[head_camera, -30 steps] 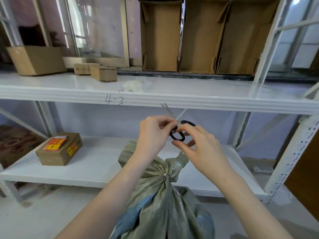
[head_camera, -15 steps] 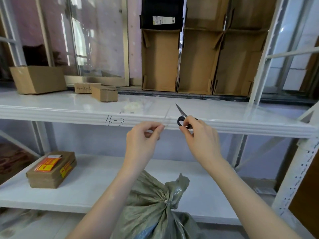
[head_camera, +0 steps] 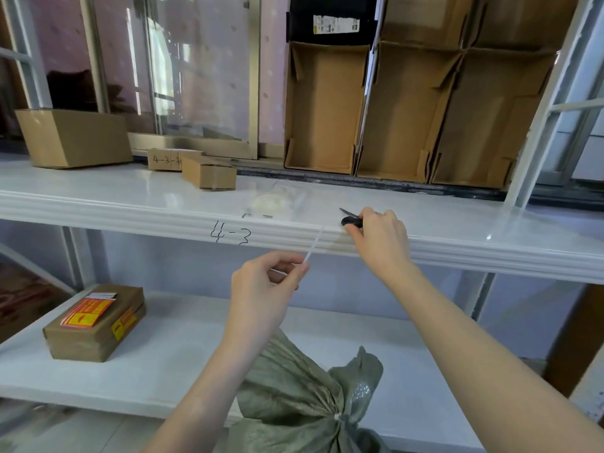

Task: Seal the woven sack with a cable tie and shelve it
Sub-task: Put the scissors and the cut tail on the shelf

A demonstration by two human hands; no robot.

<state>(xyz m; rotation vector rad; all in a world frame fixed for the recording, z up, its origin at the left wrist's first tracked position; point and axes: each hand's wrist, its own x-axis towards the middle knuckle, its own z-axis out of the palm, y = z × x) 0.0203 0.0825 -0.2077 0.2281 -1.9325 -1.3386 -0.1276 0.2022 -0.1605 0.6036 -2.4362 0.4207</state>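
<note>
The upper shelf (head_camera: 130,197) in front of me, marked "4-3" on its edge, carries a plain carton (head_camera: 73,137) at the far left, two small cardboard boxes (head_camera: 209,171) nearer the middle, and a clear bag of something pale (head_camera: 277,202) just behind the marking. Behind it three open cardboard bins (head_camera: 327,109) stand upright side by side, with a black box (head_camera: 331,21) on top of the left one. On the lower shelf (head_camera: 183,341) lies a taped brown parcel with orange and yellow labels (head_camera: 94,325). My right hand (head_camera: 380,237) reaches to the upper shelf's front edge, its grip curled round the black handles of the scissors (head_camera: 351,220), whose blades point left over the shelf top. My left hand (head_camera: 264,289) hangs in front of the gap between the shelves, thumb and forefinger pinched on a thin white strip of cable tie (head_camera: 313,246) that slants up toward the shelf edge. The woven sack (head_camera: 294,407), grey-green, stands below my arms in front of the lower shelf, its neck gathered tight by a white cable tie (head_camera: 337,418) with the top ruffled above it.
</note>
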